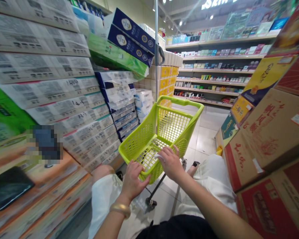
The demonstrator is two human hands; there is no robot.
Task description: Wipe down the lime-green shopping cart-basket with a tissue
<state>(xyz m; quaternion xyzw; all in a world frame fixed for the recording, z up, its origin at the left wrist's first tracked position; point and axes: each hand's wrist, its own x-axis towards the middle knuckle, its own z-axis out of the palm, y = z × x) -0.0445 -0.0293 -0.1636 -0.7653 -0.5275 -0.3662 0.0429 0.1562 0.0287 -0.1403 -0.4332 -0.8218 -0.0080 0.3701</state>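
A lime-green shopping cart point(139, 141) with a perforated basket stands on wheels in front of my knees, and no goods show inside. My left hand point(134, 179) is closed over its near rim at the left corner, a gold-coloured bangle on the wrist. My right hand point(170, 163) bends over the right part of the near rim. Under its fingertips a small white piece, seemingly a tissue point(158, 155), shows against the basket; the hand hides most of it.
Stacked paper packs point(79, 103) rise on the left, with a dark phone-like slab point(11, 187) on orange packs. Cardboard cartons point(276, 132) line the right. A metal pole point(156, 33) stands behind the cart. Stocked shelves point(214, 71) fill the back above a tiled floor point(206, 139).
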